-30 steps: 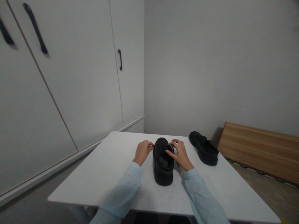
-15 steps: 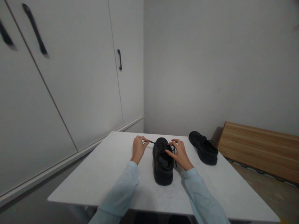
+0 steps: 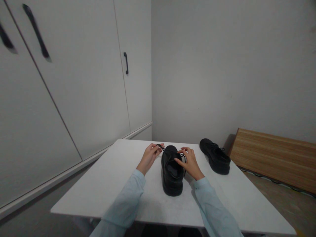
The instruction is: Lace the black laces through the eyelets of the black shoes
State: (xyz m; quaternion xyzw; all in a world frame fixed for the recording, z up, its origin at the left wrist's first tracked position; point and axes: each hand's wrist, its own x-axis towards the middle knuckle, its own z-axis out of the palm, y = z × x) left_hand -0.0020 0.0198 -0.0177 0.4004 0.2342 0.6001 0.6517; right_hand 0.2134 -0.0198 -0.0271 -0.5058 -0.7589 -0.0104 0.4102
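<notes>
Shoe (image 3: 172, 186) upright on white table (image 3: 108, 184), toe away, left hand (image 3: 148, 157) pinching black lace (image 3: 161, 147) beside it, right hand (image 3: 189, 161) with fingers curled, partly open, at its opening, grip unclear, second shoe (image 3: 217, 159) to the right, wooden board (image 3: 274, 158) beyond

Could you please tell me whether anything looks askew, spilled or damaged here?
Nothing looks spilled or damaged. The only slight oddity is the far shoe, angled on the white table while the near shoe, whose lace the left hand holds, sits nearly straight.
</notes>
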